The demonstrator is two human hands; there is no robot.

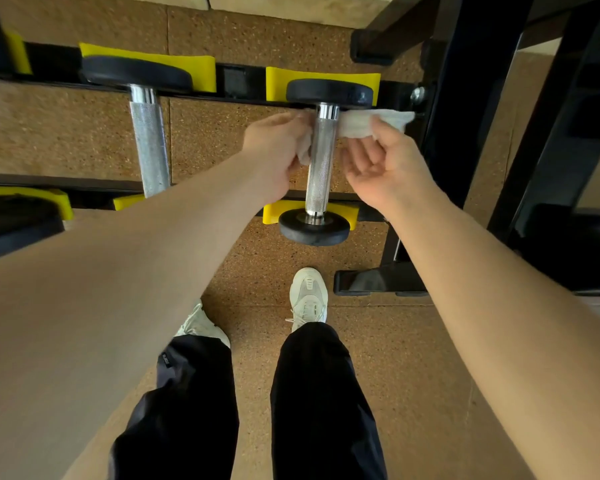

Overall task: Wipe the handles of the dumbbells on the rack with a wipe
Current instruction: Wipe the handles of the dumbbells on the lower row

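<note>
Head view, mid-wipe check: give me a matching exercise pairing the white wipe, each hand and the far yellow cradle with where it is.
Things:
1. white cloth wipe
2. left hand
3. right hand
4. yellow plastic cradle

Places:
A. under a black round dumbbell plate
B. grips the wipe's end right of the knurled steel handle
C. passes behind the handle's far end
D. grips the wipe's end left of the handle

Pairs: 1-C, 2-D, 3-B, 4-A
</note>
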